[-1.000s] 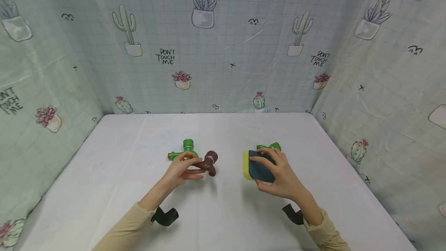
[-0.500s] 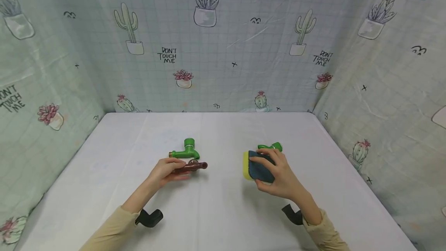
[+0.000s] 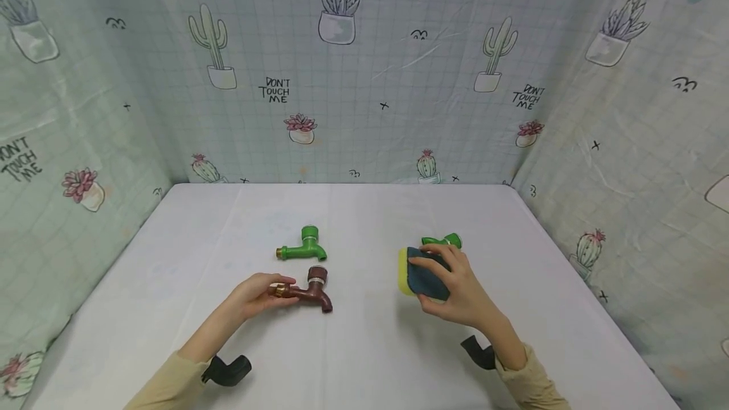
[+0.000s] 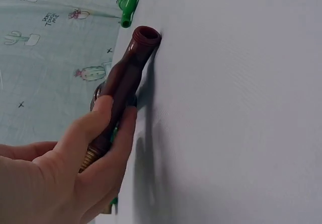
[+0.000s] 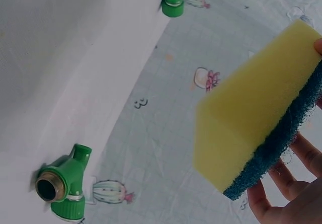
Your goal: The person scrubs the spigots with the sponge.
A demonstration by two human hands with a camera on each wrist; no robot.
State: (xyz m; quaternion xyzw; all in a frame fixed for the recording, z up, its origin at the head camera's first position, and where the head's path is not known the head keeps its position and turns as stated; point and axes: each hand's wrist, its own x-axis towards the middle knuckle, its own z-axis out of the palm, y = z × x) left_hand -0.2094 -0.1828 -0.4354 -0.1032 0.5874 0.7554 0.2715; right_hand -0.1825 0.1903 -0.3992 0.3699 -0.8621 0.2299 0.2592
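My left hand [image 3: 262, 296] pinches a brown tap [image 3: 310, 295] by its brass-threaded end, thumb against the fingers. The knob points away from me, and the spout is at the right, curving toward me. In the left wrist view, the brown tap [image 4: 123, 80] shows its round spout opening close above the white surface. My right hand [image 3: 458, 286] grips a yellow sponge with a dark blue scouring side [image 3: 426, 274], held above the table. The sponge's yellow face [image 5: 251, 93] fills much of the right wrist view.
A green tap [image 3: 302, 250] lies beyond the brown one. Another green tap [image 3: 451, 240] lies behind my right hand, partly hidden. Black bands [image 3: 228, 371] [image 3: 478, 353] stick out at both wrists. Patterned cloth [image 3: 364, 81] walls the white table [image 3: 364, 207] at the back and sides.
My left hand has drawn left and toward me with the brown tap, rolling it over and back, clear of the left green tap. My right hand and the sponge have stayed nearly still.
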